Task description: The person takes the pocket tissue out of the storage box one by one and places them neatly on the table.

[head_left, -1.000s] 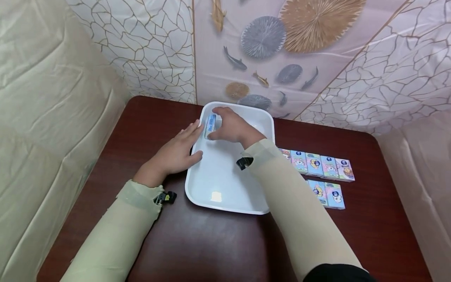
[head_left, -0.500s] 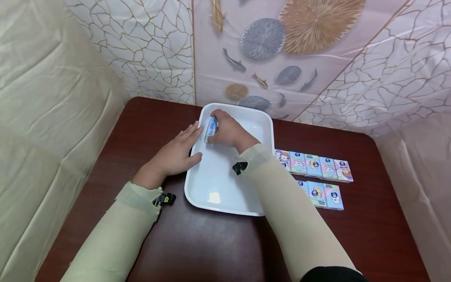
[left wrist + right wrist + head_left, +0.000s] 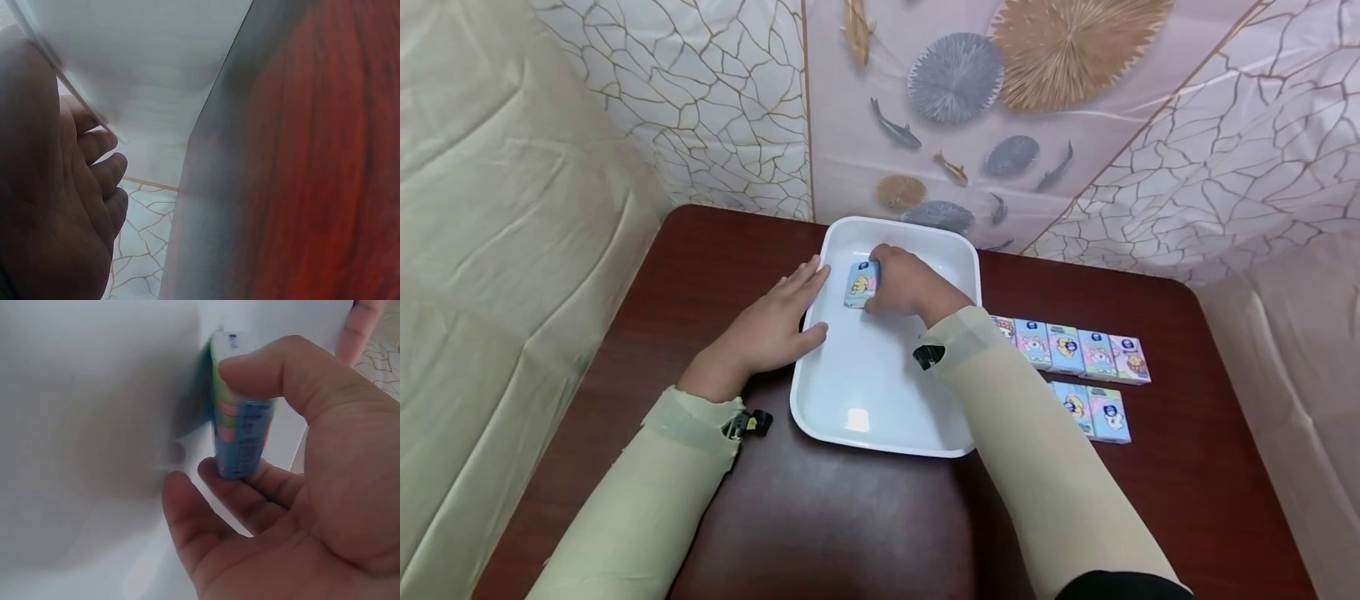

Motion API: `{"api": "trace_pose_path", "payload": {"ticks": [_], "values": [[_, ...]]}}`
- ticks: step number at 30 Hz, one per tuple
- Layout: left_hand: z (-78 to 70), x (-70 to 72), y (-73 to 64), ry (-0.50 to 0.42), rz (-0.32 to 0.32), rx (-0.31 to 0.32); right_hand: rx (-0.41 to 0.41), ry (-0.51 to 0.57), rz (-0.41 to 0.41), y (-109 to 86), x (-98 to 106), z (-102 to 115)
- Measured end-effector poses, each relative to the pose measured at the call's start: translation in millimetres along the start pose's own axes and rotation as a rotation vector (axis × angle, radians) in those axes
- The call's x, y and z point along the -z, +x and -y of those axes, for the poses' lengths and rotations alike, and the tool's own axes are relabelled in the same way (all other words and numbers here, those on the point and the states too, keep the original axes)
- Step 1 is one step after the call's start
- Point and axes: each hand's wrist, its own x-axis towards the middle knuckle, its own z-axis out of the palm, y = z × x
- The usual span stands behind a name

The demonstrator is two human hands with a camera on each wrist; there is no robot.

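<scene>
My right hand (image 3: 906,283) pinches a small pocket tissue pack (image 3: 861,285) with a cartoon print, inside the white tray (image 3: 880,400) towards its far left corner. The pack's yellow-and-blue face is turned up in the head view. In the right wrist view the thumb lies on one end of the pack (image 3: 240,437) and a fingertip is at the other end. My left hand (image 3: 771,321) lies with fingers extended along the tray's left rim. The left wrist view shows those fingers (image 3: 103,178) against the outer side of the tray.
Right of the tray, several similar tissue packs (image 3: 1066,348) lie side by side in a row on the dark red table (image 3: 1210,467). A nearer row of packs (image 3: 1108,415) is partly hidden by my right forearm. A patterned curtain (image 3: 925,167) stands behind the table.
The tissue pack has come away from the tray's left wall, slightly right and nearer, and turned from edge-on to face up. My right hand moved with it; the left stayed at the rim.
</scene>
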Motion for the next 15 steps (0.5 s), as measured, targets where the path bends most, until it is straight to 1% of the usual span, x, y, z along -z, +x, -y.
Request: {"api": "trace_pose_path", "payload": {"ticks": [6, 9, 15], "values": [[-1.7, 1.5, 0.6, -0.003, 0.008, 0.000, -0.030, -0.075, 0.033, -2.1, 2.2, -7.5], [-3.4, 1.8, 0.9, -0.005, 0.009, 0.009, -0.027, -0.103, 0.035, -4.0, 4.4, -12.2], [-3.8, 2.1, 0.6, -0.005, 0.017, 0.032, -0.012, -0.076, 0.044, -17.8, 14.6, -16.8]]}}
